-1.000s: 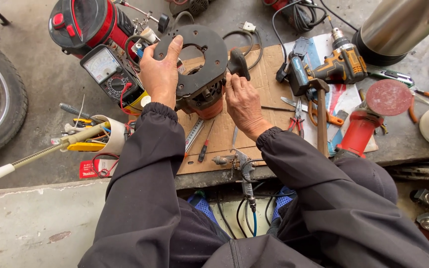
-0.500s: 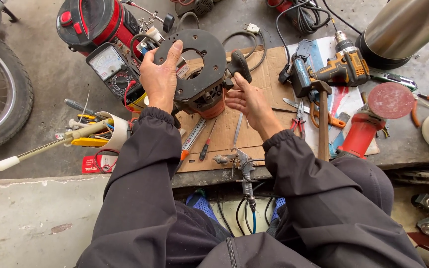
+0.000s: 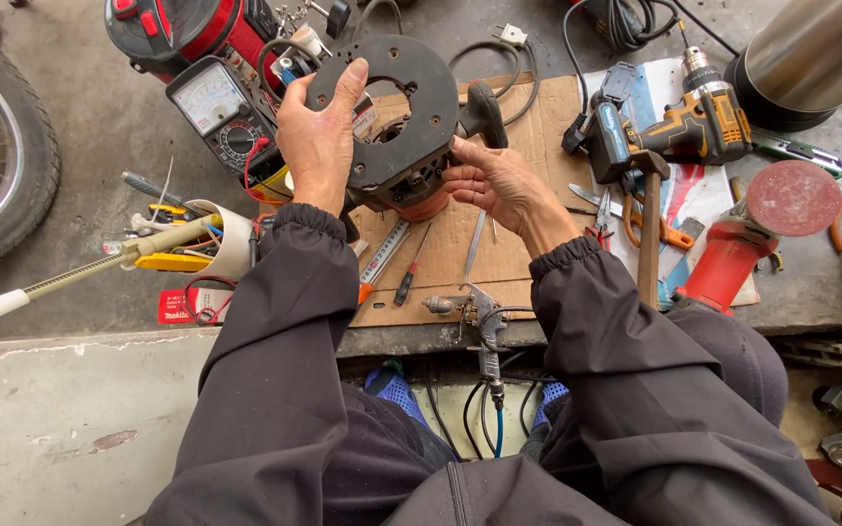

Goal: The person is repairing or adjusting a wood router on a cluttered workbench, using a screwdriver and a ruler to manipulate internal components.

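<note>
Both hands are kept on the router [image 3: 397, 146] held above the cardboard sheet [image 3: 460, 244]: the left hand [image 3: 319, 136] is clamped over the round black base plate [image 3: 387, 93], the right hand [image 3: 499, 180] curled under the motor body. Since a second ago, the base has been tilted up towards the camera, exposing its underside for inspection. A small red labelled pack [image 3: 187, 307] is seen at the bench [image 3: 99, 127] edge, beside the white cup [image 3: 221, 239].
</note>
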